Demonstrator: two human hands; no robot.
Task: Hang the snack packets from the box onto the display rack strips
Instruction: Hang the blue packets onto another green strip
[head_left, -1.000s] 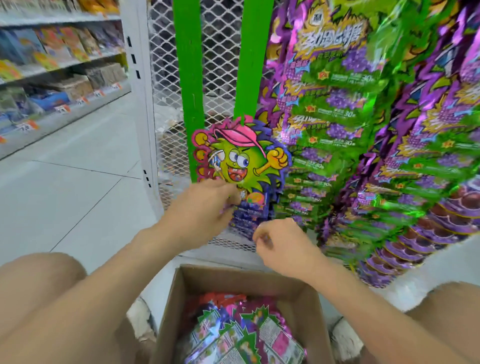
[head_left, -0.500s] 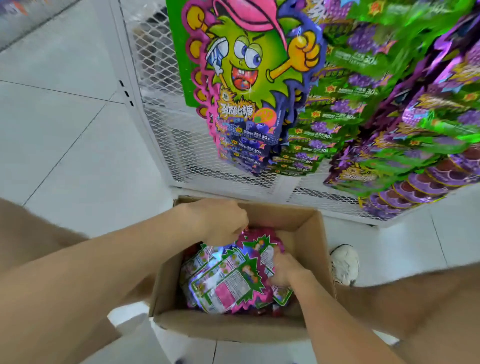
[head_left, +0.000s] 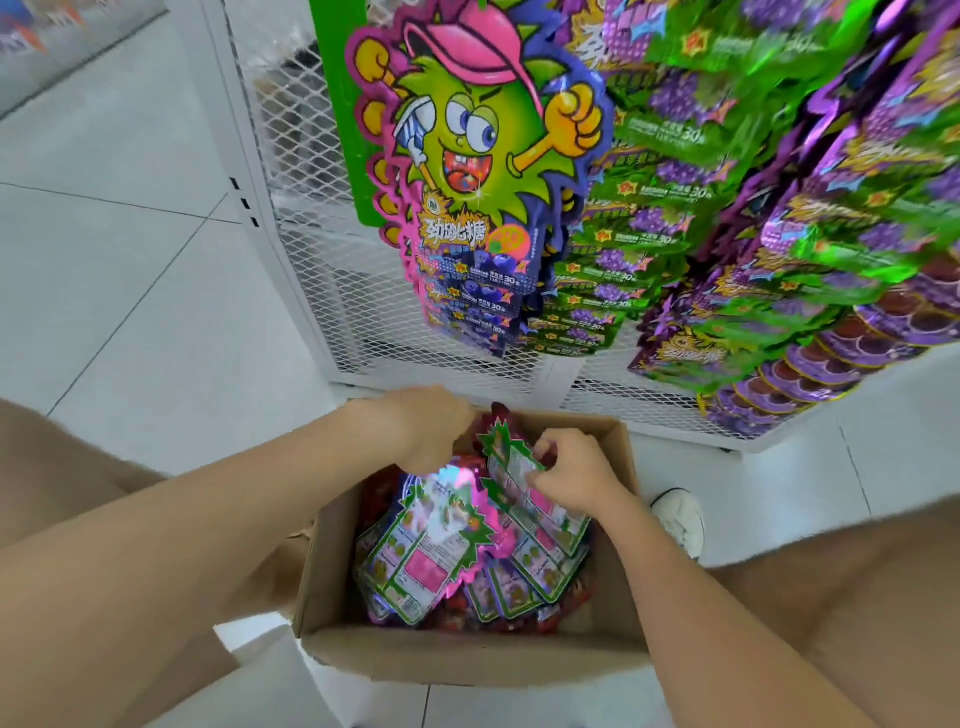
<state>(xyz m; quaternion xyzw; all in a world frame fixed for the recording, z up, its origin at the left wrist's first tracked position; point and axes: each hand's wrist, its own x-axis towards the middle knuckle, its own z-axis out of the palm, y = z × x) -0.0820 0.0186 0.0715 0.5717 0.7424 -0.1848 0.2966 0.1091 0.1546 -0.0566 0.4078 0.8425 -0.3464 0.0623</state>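
White shop tiles (head_left: 130, 312) surround a cardboard box (head_left: 467, 660) of snack packets (head_left: 415, 561). The right hand (head_left: 574, 478) has a pinching grip on one raised packet (head_left: 511, 462) near its top, while the left hand (head_left: 423, 431) curls at the far rim, its hold unclear. Lifting that packet out alone, top edge up, should ease hanging. Already-hung packets (head_left: 467, 291) crowd the green strip (head_left: 335, 119) on the mesh rack (head_left: 322, 291).
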